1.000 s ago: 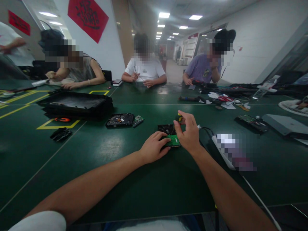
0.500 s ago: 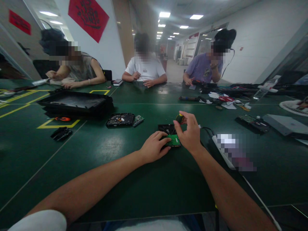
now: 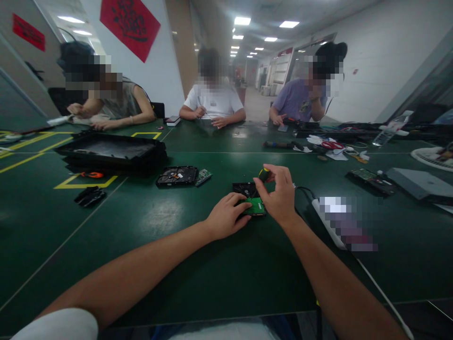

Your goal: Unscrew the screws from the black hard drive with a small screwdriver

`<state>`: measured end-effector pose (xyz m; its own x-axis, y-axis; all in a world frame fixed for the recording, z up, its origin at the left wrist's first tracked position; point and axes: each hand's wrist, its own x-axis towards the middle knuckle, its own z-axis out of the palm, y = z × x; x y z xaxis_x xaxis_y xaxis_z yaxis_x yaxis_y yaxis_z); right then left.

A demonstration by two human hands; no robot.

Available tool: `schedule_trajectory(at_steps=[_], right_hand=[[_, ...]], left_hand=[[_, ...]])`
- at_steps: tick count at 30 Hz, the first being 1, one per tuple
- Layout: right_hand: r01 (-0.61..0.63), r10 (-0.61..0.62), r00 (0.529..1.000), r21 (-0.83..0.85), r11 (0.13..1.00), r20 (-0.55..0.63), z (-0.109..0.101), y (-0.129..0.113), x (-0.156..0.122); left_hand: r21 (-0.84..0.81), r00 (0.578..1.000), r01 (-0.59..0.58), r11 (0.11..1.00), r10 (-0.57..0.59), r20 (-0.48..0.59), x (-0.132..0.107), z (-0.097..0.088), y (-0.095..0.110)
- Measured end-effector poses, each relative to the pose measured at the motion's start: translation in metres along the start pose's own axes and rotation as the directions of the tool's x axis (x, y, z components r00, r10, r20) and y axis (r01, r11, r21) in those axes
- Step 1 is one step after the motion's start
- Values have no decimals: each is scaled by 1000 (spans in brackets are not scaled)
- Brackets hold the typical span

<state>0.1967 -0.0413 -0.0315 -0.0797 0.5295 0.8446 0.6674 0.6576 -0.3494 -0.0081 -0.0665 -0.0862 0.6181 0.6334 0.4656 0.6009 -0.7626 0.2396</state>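
On the tabletop (image 3: 159,269), the left hand (image 3: 227,215) (eight o'clock) and right hand (image 3: 278,191) (three o'clock) flank a hard drive (image 3: 244,189) with circuit board (image 3: 256,206). The left rests there, grip unclear; the right pinches a screwdriver (image 3: 264,174), whose hidden tip may slip if the drive turns.

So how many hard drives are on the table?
3, apparently: the near drive, partly under the left hand; the left drive, beside a small board; the right drive, by the grey box. Others may be hidden.

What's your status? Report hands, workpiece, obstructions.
Left hand on hard drive, green board up. Right hand gripping yellow-topped tool, tip hidden. Black cable beside right hand.
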Motion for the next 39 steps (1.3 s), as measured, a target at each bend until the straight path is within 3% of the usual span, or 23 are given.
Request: schedule_trajectory(at_steps=[8, 15, 33, 39], right_hand=[[13, -16, 997, 50, 999, 74, 1, 0, -1], [-2, 1, 1000, 26, 1000, 31, -2, -2, 1], [-6, 0, 997, 73, 997, 76, 1, 2, -1], [-9, 9, 1000, 22, 1000, 22, -1, 0, 0]], left_hand=[[0, 1000, 1, 1000, -1, -1, 1, 0, 1], [-3, 1000, -3, 1000, 3, -8, 0, 0, 0], [3, 1000, 0, 1000, 0, -4, 0, 1, 0], [-3, 1000, 1, 1000, -1, -5, 1, 1, 0]])
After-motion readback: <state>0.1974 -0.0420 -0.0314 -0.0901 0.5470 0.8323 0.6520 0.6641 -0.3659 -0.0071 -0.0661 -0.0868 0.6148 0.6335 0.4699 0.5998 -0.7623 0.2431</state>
